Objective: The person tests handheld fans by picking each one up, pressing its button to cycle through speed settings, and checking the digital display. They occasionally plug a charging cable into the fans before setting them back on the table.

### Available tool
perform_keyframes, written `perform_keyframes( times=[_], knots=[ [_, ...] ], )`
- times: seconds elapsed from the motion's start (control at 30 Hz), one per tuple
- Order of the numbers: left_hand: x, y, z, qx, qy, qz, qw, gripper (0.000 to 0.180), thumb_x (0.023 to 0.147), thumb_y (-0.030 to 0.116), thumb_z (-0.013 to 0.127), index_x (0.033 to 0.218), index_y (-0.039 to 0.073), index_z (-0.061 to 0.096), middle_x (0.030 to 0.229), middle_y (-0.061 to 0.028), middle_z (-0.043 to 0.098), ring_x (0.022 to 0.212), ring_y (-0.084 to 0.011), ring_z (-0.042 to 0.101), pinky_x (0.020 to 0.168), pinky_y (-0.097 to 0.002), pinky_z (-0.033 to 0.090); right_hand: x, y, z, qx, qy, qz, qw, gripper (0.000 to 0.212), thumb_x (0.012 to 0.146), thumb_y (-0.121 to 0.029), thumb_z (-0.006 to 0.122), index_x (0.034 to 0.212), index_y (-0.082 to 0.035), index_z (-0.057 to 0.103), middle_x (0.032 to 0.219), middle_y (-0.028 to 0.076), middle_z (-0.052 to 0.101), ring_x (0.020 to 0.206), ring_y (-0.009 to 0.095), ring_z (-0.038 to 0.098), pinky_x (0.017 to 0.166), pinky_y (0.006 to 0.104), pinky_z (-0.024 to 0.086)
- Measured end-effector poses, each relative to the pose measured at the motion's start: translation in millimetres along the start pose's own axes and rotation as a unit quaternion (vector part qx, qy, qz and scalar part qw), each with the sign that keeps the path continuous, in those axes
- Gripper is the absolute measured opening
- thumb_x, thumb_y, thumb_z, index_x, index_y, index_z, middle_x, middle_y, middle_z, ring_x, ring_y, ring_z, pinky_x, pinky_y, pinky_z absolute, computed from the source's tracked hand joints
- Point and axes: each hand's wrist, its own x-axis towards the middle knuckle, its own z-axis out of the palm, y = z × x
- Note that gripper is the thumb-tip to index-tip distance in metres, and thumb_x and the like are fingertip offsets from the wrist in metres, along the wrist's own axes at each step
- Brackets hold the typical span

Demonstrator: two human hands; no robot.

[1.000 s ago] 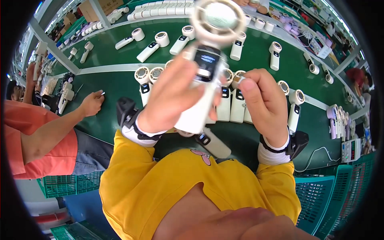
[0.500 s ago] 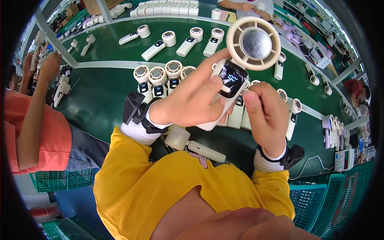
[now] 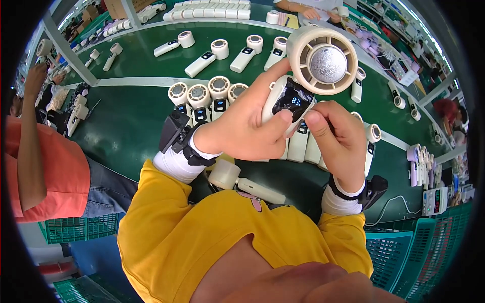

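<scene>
Fan (image 3: 323, 58) (lit display digits (image 3: 295, 101)) in clasping left hand (image 3: 250, 121); right hand (image 3: 343, 140) curled, contents unclear

A pale rail (image 3: 134, 81) crosses the green bench (image 3: 126, 134); a grey post (image 3: 70, 48) rises at the bench's left, green crates (image 3: 388, 252) stand below it, strip lights (image 3: 426, 23) shine beyond its right.

Free green tabletop (image 3: 129, 121) left of the left hand (image 3: 242, 126) — close-set white fans (image 3: 198, 94) as barrier just beyond it.
</scene>
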Motion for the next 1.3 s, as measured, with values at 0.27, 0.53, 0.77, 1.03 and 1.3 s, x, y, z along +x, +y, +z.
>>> perform_keyframes(
  times=[0.27, 0.53, 0.77, 1.03, 1.3],
  knots=[
    [-6, 59, -28, -0.189, 0.172, 0.143, 0.956, 0.045, 0.082, 0.015, 0.042, 0.121, -0.001, 0.026, 0.090, -0.0153, 0.049, 0.069, -0.0203, 0.052, 0.059, -0.0296, 0.046, -12, 3, -28, 0.026, 0.126, 0.033, 0.991, 0.009, 0.080, -0.009, 0.055, 0.078, -0.001, 0.055, 0.063, 0.008, 0.049, 0.053, 0.013, 0.045, 0.049, 0.0199, 0.036],
    [-69, 110, -20, 0.093, 0.160, 0.355, 0.916, 0.058, 0.068, 0.025, 0.057, 0.119, 0.007, 0.036, 0.106, -0.0108, 0.044, 0.090, -0.0246, 0.045, 0.074, -0.0335, 0.038, -12, 14, 7, -0.202, -0.217, -0.081, 0.951, 0.020, 0.076, -0.020, 0.058, 0.088, -0.005, 0.052, 0.072, 0.010, 0.053, 0.061, 0.025, 0.052, 0.056, 0.0321, 0.041],
    [-7, 79, -110, 0.348, 0.395, 0.045, 0.849, 0.044, 0.067, 0.009, 0.059, 0.110, 0.004, 0.047, 0.090, -0.0058, 0.056, 0.075, -0.0165, 0.054, 0.068, -0.0293, 0.044, -34, 16, 33, -0.170, -0.499, -0.046, 0.848, 0.032, 0.072, -0.030, 0.059, 0.088, -0.004, 0.051, 0.072, 0.013, 0.055, 0.066, 0.032, 0.055, 0.056, 0.0388, 0.043],
    [-5, -14, -245, 0.454, 0.184, -0.269, 0.830, 0.048, 0.071, 0.012, 0.053, 0.117, 0.001, 0.042, 0.084, -0.0073, 0.056, 0.072, -0.0129, 0.053, 0.066, -0.0247, 0.044, -40, 25, 59, -0.144, -0.550, -0.003, 0.823, 0.033, 0.070, -0.033, 0.060, 0.080, -0.002, 0.052, 0.068, 0.015, 0.056, 0.065, 0.033, 0.055, 0.054, 0.0402, 0.042],
    [-3, -67, -299, 0.509, 0.089, -0.326, 0.792, 0.031, 0.075, 0.013, 0.050, 0.104, 0.001, 0.049, 0.080, -0.0060, 0.055, 0.071, -0.0128, 0.050, 0.067, -0.0238, 0.041, 2, 49, 27, 0.032, -0.535, 0.100, 0.839, 0.032, 0.070, -0.030, 0.062, 0.080, 0.000, 0.055, 0.064, 0.012, 0.054, 0.060, 0.021, 0.054, 0.054, 0.0319, 0.040]
  ],
)
